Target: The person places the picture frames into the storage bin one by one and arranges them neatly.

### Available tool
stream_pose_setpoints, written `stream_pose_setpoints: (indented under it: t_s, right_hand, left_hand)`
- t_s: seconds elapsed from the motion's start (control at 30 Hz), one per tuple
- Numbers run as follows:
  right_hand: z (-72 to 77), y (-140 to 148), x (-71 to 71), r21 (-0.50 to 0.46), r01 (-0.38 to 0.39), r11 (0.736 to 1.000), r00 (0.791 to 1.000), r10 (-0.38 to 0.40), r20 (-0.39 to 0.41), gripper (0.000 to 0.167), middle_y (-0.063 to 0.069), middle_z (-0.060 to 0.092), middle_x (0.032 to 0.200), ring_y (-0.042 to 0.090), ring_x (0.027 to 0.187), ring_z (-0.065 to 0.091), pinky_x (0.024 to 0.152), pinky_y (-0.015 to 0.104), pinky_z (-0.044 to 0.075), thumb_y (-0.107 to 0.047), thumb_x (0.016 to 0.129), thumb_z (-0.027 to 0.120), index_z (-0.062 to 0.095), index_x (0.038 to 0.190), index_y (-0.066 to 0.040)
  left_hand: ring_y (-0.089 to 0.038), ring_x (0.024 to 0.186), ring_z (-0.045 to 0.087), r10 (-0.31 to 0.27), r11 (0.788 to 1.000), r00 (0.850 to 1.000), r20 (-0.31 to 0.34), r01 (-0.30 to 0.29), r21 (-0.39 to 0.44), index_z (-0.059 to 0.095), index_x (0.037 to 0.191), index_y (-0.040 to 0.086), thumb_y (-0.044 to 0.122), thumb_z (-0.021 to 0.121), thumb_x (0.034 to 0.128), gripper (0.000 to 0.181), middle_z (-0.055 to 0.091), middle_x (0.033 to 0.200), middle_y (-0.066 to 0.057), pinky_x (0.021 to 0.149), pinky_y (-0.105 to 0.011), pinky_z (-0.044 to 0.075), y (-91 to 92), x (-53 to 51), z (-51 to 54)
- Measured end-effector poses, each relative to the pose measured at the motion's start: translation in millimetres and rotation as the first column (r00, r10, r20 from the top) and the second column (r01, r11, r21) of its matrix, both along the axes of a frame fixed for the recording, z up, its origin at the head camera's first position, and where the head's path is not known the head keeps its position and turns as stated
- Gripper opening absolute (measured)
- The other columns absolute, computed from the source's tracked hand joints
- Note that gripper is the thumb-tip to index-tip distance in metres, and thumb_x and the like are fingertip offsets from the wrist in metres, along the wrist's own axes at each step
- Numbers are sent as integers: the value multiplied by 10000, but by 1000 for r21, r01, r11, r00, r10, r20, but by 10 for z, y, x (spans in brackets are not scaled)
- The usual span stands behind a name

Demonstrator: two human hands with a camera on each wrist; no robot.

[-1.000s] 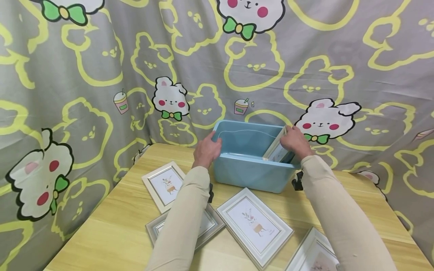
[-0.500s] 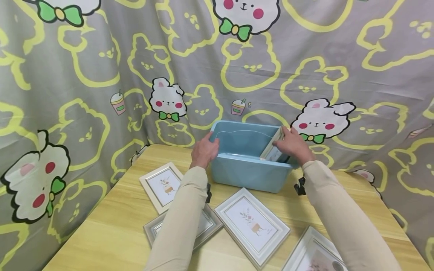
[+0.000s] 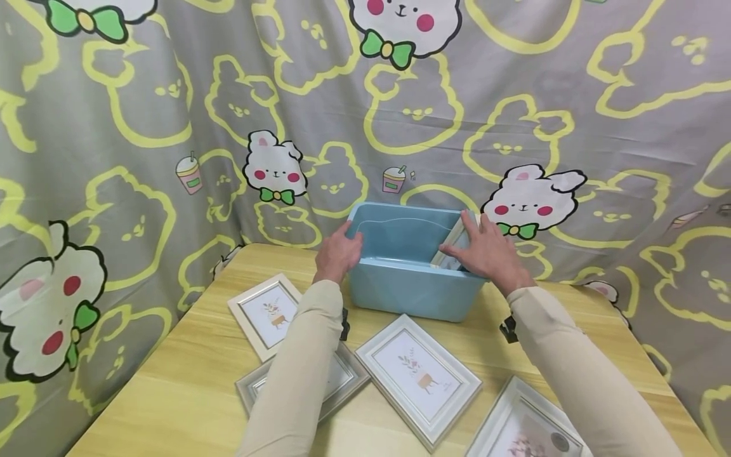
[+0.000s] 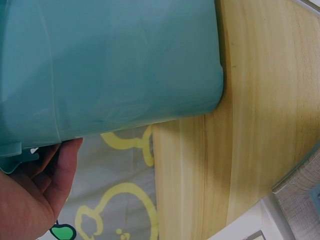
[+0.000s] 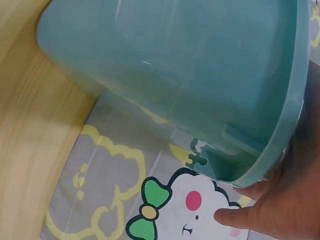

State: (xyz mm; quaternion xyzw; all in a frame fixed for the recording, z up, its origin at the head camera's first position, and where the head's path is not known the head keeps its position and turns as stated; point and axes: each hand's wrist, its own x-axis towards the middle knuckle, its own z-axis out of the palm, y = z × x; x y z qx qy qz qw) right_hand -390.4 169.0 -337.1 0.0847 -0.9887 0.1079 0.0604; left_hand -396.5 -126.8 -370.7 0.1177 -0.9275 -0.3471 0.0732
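A blue bin [image 3: 414, 292] stands on the table, with a picture frame [image 3: 451, 251] leaning inside its right end. My left hand [image 3: 337, 254] grips the bin's left end; in the left wrist view the fingers of that hand [image 4: 40, 190] curl at the rim of the bin [image 4: 110, 65]. Over the bin's right end, my right hand [image 3: 493, 254] has its fingers spread and touches the leaning frame. The right wrist view has the right hand [image 5: 280, 200] beside the bin's rim [image 5: 287, 125], thumb held out straight; the frame is hidden there.
In front of the bin lie a cream frame [image 3: 245, 306], a grey frame [image 3: 358, 374] partly under the left sleeve, a silver-white frame [image 3: 419, 381] and another pale frame [image 3: 485, 431] near the right sleeve. A patterned curtain [image 3: 337, 114] hangs behind the table [image 3: 154, 393].
My right hand has loosened from the leaning frame and its fingers have spread. The left hand keeps its hold on the bin. The head view has shifted slightly.
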Motion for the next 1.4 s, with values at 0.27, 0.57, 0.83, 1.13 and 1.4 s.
stream_pose_setpoints:
  t_s: [0.27, 0.57, 0.83, 1.13, 1.4]
  right_hand:
    - [-68, -49, 201, 49, -26, 998, 996, 30, -82, 1021, 264, 116, 1590, 491, 1421, 217, 1065, 748, 182, -812, 802, 428, 77, 1572, -241]
    - [-175, -57, 439, 82, -64, 995, 986, 76, -147, 997, 252, 181, 1581, 492, 1407, 249, 1046, 726, 233, -808, 804, 436, 133, 1569, -245]
    - [-283, 60, 615, 60, -99, 993, 981, 108, -164, 966, 241, 168, 1594, 463, 1460, 150, 1068, 745, 173, -763, 835, 455, 144, 1568, -216]
    - [-466, 273, 840, -1, -97, 995, 977, 95, -191, 946, 236, 72, 1615, 492, 1461, 93, 1038, 765, 177, -705, 847, 514, 173, 1564, -189]
    - [-597, 370, 1047, -30, -85, 996, 985, 80, -154, 947, 260, 59, 1607, 478, 1469, 70, 994, 808, 147, -716, 830, 531, 165, 1564, -242]
  left_hand:
    - [-328, 1287, 512, -6, 1000, 1000, -5, 6, 6, 332, 1494, 387, 577, 335, 940, 586, 462, 1499, -58, 956, -481, 447, -44, -8, -11]
    - [-332, 1259, 529, -7, 1000, 1000, -4, 7, 14, 326, 1498, 381, 578, 335, 940, 592, 453, 1503, -75, 949, -487, 451, -71, -9, -12]
    - [-338, 1232, 540, -10, 1000, 1000, -2, 10, 5, 326, 1498, 382, 579, 326, 938, 594, 452, 1502, -84, 946, -492, 452, -50, 2, -5]
    - [-343, 1282, 505, -22, 1000, 1000, -1, 22, 10, 321, 1502, 371, 575, 330, 941, 597, 431, 1518, -78, 975, -503, 439, -34, 0, -9]
    - [-344, 1317, 479, -23, 1000, 1000, -11, 23, 11, 331, 1497, 375, 570, 336, 938, 592, 433, 1518, -76, 990, -510, 430, -32, -3, -11]
